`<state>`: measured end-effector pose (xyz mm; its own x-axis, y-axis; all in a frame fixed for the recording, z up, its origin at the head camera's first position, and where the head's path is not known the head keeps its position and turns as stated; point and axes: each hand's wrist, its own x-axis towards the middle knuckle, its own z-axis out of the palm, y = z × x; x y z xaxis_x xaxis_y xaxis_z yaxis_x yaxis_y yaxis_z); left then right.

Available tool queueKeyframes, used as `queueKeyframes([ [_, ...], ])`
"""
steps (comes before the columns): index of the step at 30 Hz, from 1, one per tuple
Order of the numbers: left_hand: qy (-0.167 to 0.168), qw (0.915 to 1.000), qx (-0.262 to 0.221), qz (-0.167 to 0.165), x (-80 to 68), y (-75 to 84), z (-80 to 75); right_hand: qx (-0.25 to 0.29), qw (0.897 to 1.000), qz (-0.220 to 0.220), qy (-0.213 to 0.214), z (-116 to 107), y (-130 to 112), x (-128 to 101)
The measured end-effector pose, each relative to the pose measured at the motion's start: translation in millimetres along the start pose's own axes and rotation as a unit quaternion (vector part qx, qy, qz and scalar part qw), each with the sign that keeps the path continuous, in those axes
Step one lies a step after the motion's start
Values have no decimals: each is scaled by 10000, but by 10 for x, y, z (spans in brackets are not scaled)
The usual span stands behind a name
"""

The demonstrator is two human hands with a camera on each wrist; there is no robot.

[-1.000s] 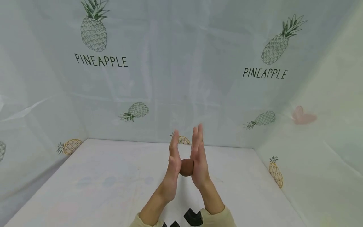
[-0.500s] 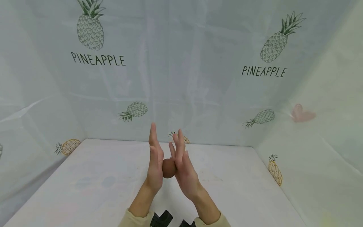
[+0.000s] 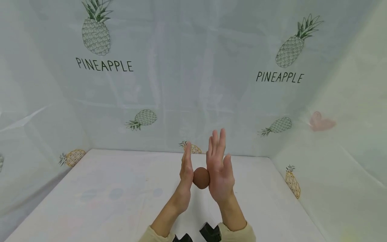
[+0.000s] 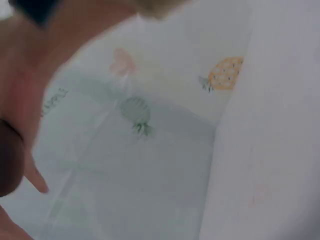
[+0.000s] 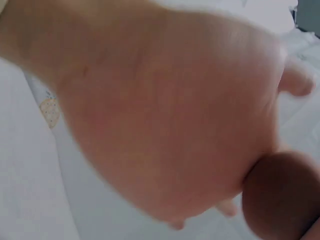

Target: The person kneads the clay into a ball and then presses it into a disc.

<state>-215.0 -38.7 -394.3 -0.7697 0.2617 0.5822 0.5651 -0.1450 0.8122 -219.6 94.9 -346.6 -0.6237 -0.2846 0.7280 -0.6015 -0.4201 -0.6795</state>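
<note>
Two flat palms, left hand (image 3: 186, 171) and right hand (image 3: 220, 174), press brown ball (image 3: 201, 177) mid-table (image 3: 105, 195).

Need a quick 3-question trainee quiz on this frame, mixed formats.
1. True or false: the brown ball rests on the white table.
2. What holds the ball? A) left hand alone B) both palms, pressed from either side C) right hand fingertips
3. Fill in: the word printed on the backdrop is ____.

Key: 1 false, it is held above the table; 2 B, fingers straight; 3 PINEAPPLE.
</note>
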Motion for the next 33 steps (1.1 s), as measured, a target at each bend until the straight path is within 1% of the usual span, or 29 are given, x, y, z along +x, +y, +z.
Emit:
queueKeyframes([
  [2,-94,9999,-82,56,-37,36,15,-19,9997,252,23,-25,71,12],
  [4,-47,9998,-18,170,-70,95,10,24,9982,598,-50,-22,163,16],
  [5,19,9995,105,295,-82,130,0,68,9969,780,-121,-6,212,12],
  [6,121,9986,272,436,-90,153,-14,135,9949,972,-230,16,254,4],
  [8,384,9941,665,767,-87,188,-65,182,9906,1273,-469,77,322,-12],
  [10,700,9890,947,891,-73,207,-139,196,9846,1589,-707,149,342,-29],
  [12,995,9853,1069,882,-46,200,-233,217,9769,1923,-908,221,314,-42],
  [15,1321,9827,1120,659,-6,183,-371,212,9672,2297,-1065,305,220,-63],
  [17,1465,9817,1093,534,20,161,-432,277,9651,2340,-1140,340,150,-77],
  [19,1534,9815,1039,482,42,140,-462,373,9667,2249,-1163,362,92,-85],
  [20,1523,9821,1003,476,48,130,-464,432,9686,2156,-1158,368,68,-86],
  [22,1386,9862,804,421,47,118,-442,629,9726,1953,-1090,369,31,-81],
  [25,1017,9910,716,487,33,112,-369,891,9809,1514,-829,349,-7,-65],
  [27,708,9942,586,556,20,117,-304,940,9866,1190,-601,318,-19,-59],
  [30,256,9966,296,728,8,142,-204,809,9927,851,-256,264,-1,-50],
  [33,-53,9956,-33,937,-6,178,-126,561,9955,766,-4,213,70,-38],
])
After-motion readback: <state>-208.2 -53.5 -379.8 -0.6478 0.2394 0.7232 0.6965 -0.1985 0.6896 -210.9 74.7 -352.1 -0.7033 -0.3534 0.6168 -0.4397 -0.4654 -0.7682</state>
